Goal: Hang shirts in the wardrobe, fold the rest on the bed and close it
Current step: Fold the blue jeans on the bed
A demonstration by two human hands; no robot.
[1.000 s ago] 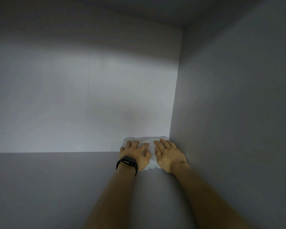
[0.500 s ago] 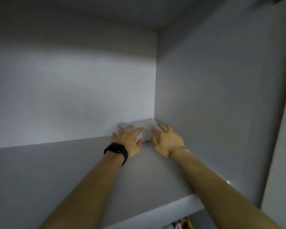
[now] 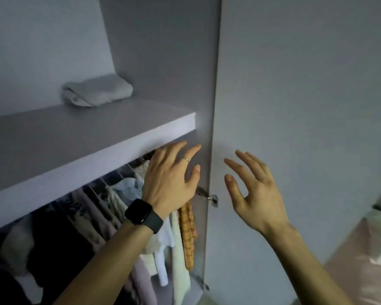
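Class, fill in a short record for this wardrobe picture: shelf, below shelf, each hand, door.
shelf: one folded grey garment, at the back by the side wall
below shelf: hanging clothes, orange checked shirt at the right end
left hand: open, empty, watch on wrist
right hand: open, empty, before the door
door: open, hinge showing

We are seeing grey and one check.
A grey folded garment (image 3: 97,91) is lying above our left hand (image 3: 169,179); an orange checked shirt (image 3: 186,234) is hanging just beneath its black watch (image 3: 141,212).
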